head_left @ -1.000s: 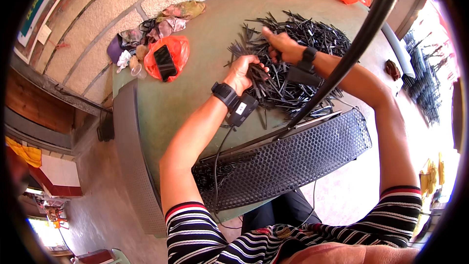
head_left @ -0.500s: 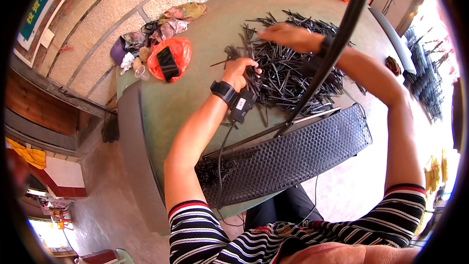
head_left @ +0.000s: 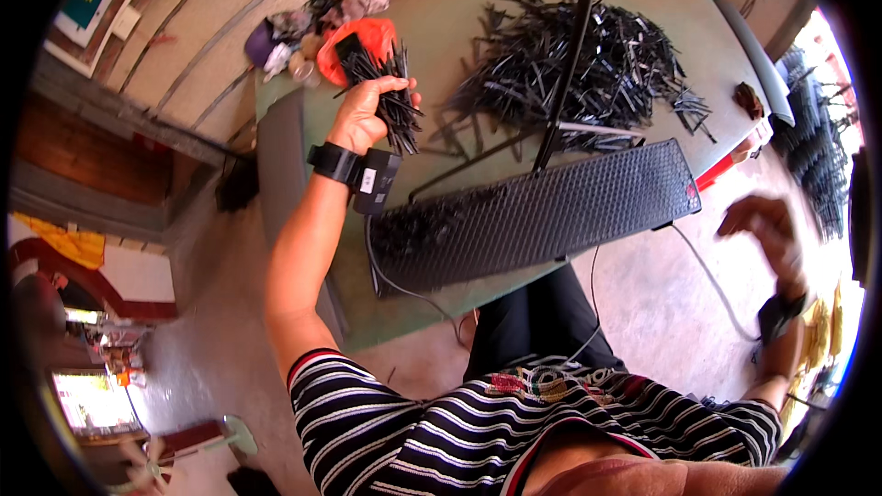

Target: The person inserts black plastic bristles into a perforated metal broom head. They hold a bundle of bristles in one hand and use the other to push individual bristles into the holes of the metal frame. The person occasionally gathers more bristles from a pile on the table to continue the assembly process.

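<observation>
Bundle of black strips (head_left: 398, 114) clamped mid-length in left hand (head_left: 361, 116), likely to stop them scattering; right hand (head_left: 764, 223) beyond table (head_left: 439, 26), grip too blurred to tell.

A person in a striped short-sleeved shirt (head_left: 441, 418) and dark trousers (head_left: 544, 312), with black devices worn on both wrists.
The shirt has white stripes on black, and its collar and the left sleeve (head_left: 344, 409) are edged with red; a colourful print (head_left: 542, 388) crosses the chest. Both the left hand (head_left: 366, 115) and the right hand (head_left: 764, 220) are bare. A wide black strap (head_left: 333, 163) carries a square-cornered black box (head_left: 378, 182) with a white label (head_left: 368, 180); a thin cable (head_left: 418, 296) runs below it. The right wrist device (head_left: 781, 315) is dark and blurred.
</observation>
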{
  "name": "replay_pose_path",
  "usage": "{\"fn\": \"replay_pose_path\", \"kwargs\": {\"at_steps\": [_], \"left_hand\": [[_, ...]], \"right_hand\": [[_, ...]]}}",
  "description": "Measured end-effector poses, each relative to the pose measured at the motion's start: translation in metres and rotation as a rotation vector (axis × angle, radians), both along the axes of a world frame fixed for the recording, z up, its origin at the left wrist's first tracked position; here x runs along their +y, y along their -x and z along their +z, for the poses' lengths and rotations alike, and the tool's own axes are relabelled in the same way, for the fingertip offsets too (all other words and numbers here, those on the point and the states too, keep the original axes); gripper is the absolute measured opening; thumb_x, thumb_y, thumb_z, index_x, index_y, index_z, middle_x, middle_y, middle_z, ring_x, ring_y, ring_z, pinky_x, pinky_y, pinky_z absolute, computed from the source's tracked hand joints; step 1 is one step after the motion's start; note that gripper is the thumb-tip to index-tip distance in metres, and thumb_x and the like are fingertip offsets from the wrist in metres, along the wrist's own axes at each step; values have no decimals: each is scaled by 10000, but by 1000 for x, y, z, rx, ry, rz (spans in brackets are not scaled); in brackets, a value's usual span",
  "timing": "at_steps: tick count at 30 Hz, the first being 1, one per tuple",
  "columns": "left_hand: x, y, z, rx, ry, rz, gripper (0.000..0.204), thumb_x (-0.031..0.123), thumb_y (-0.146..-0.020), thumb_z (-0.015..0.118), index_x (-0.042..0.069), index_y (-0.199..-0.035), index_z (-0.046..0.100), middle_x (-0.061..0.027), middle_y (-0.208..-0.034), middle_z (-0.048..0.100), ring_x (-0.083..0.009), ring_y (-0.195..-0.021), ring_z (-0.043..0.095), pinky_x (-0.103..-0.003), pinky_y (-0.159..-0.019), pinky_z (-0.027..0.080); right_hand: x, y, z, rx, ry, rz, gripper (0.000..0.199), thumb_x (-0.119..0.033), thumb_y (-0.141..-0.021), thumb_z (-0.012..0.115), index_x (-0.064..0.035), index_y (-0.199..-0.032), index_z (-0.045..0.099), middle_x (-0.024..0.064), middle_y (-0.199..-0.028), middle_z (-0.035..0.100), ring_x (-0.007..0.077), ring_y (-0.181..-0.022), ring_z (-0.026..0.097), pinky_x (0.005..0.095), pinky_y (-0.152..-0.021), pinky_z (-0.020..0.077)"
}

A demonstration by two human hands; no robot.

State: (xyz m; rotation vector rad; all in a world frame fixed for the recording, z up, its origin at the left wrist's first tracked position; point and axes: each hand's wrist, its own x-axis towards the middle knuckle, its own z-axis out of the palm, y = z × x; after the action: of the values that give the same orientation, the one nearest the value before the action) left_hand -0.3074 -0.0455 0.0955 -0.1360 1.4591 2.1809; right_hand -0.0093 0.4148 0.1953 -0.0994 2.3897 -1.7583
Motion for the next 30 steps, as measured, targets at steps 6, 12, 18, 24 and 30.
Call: {"fn": "replay_pose_path", "kwargs": {"at_steps": [6, 12, 18, 24, 30], "left_hand": [[-75, -142, 7, -59, 191, 144, 149, 36, -793, 601, -37, -922, 613, -96, -831, 641, -222, -716, 631, -348, -633, 540], [-112, -250, -51, -52, 157, 491, 156, 18, -760, 621, -39, -904, 599, -118, -796, 642, -248, -624, 631, -356, -562, 540], [-115, -269, -135, 520, 524, 703, 206, -37, -739, 604, -21, -939, 559, -76, -805, 615, -183, -661, 604, -292, -582, 503], [-106, -263, -218, 663, 795, 951, 221, 60, -824, 567, -20, -1028, 541, -71, -904, 612, -195, -774, 605, -307, -688, 495], [-99, -258, -242, 589, 663, 1083, 258, 125, -886, 518, -11, -1106, 519, -68, -989, 599, -191, -850, 594, -312, -759, 483]], "right_hand": [[-120, -30, -92, -140, 270, 413, 427, -76, -798, 683, 53, -1173, 522, 158, -1035, 633, 245, -994, 613, 358, -905, 469], [-304, -21, -107, 33, 175, 659, 540, -123, -786, 672, 32, -1248, 439, 193, -1176, 525, 307, -1005, 566, 376, -843, 485], [-426, -3, -155, 543, 89, 361, 871, -154, -675, 748, 50, -1354, 242, 310, -1328, 298, 461, -1208, 331, 457, -992, 343], [-495, 29, -193, 447, -104, 124, 1157, -165, -580, 821, 39, -1413, 44, 334, -1370, 234, 488, -1274, 233, 483, -1039, 272], [-502, 41, -213, 279, 190, 119, 1107, -153, -578, 835, 46, -1394, 114, 286, -1165, 503, 393, -1046, 535, 396, -901, 436]]}}
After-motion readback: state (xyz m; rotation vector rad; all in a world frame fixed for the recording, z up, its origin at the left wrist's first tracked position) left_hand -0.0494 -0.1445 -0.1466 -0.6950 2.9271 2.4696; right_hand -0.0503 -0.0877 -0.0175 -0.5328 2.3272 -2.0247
